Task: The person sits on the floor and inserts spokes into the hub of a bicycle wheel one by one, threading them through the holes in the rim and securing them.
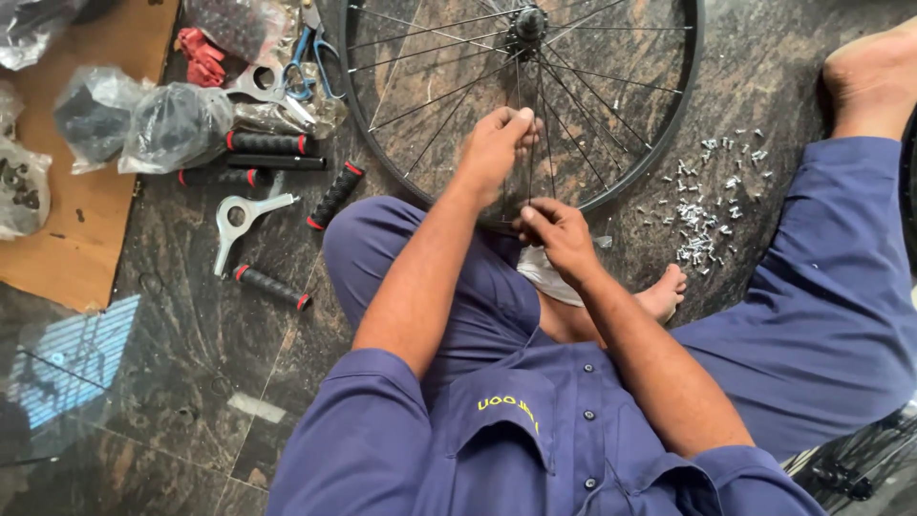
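Observation:
A black bicycle wheel rim [680, 105] with thin spokes and a central hub [527, 23] lies flat on the dark stone floor in front of me. My left hand [494, 145] reaches over the rim's near edge and pinches a spoke [523, 96] between fingers and thumb. My right hand [556, 233] sits just below it at the rim's near edge, its fingers closed on the lower end of a spoke. I sit cross-legged in blue work clothes, with a bare foot [663, 291] under my right forearm.
A scatter of small silver spoke nipples [705, 205] lies right of the wheel. Left of it are several black handlebar grips with red ends [271, 144], a silver spanner [235, 222], blue-handled pliers [311, 57], plastic bags of parts [172, 122] and cardboard [86, 210].

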